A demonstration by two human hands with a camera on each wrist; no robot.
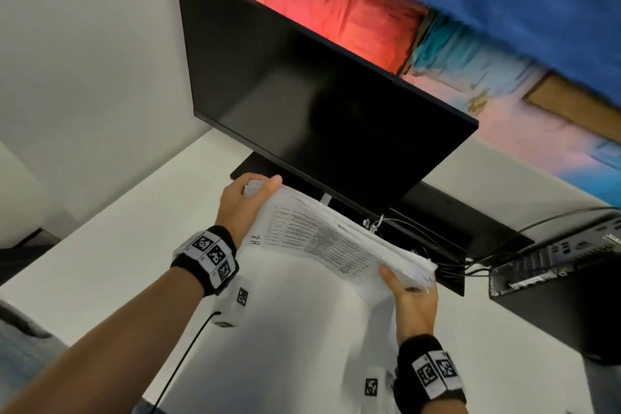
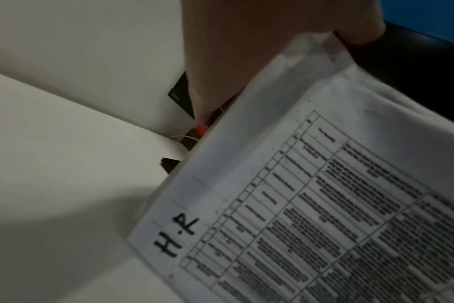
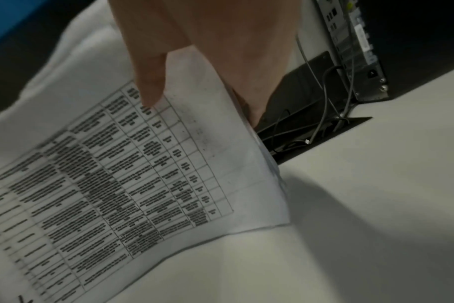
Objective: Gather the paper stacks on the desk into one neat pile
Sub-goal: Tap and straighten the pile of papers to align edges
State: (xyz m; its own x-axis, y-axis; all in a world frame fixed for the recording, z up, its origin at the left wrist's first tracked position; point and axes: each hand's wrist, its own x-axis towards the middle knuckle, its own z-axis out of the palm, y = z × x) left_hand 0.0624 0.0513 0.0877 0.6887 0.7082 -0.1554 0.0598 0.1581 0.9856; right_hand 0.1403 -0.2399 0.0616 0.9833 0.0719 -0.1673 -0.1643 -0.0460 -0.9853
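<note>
Both grips hold the paper pile [image 1: 332,239], left hand [image 1: 240,208] and right hand [image 1: 415,299] at its ends, lifted over the worktop [image 1: 100,262] near the monitor [image 1: 302,94]; I would tap its edges level.

- The paper stack [image 1: 322,239] is white; its top sheet carries a black printed table grid and handwritten black "H.P".
- The desk [image 1: 100,265] is white.
- The monitor [image 1: 302,104] is black.
- The wristbands [image 1: 205,259] are black with black-and-white square-code tags.
- The wall picture [image 1: 369,3] shows red, pink and blue.
</note>
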